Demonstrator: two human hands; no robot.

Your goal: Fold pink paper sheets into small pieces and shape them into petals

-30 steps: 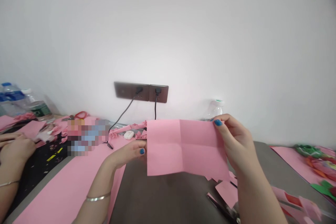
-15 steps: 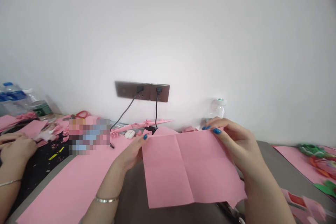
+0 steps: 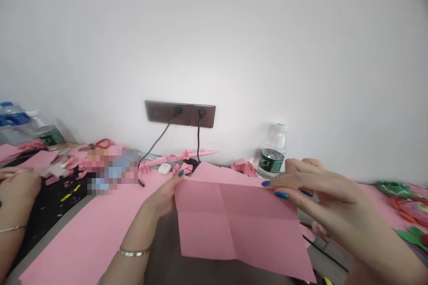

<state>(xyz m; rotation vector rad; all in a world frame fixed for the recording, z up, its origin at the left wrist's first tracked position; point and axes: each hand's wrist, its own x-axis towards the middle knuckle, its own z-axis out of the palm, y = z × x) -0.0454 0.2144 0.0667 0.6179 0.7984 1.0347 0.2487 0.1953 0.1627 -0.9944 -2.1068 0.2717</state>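
A: Where is the pink paper [image 3: 240, 222]?

B: Stretched between the left hand [image 3: 163, 196], at its upper left corner, and the right hand [image 3: 317, 196], at its top edge near the upper right. The rest slopes down toward the wearer, over the grey desk [image 3: 165, 240].

A: How does it look?

B: A plain rectangle with two creases, one running down and one across. They cross near the middle, and the sheet bends a little along them.

A: And the hands themselves?

B: The left is pinched on the corner, thumb on top, the other fingers mostly hidden. The right has thumb and forefinger closed lightly on the edge, its other fingers bent. Both have blue nails.

A: What's around them?

B: A bottle [image 3: 271, 156] with a green label stands beyond the right fingertips, near the wall [image 3: 214, 31]. A small white case [image 3: 164, 168] lies just past the left thumb, and a large pink sheet [image 3: 96, 227] spreads to the left. Farther left is a co-worker's hand [image 3: 23, 191].
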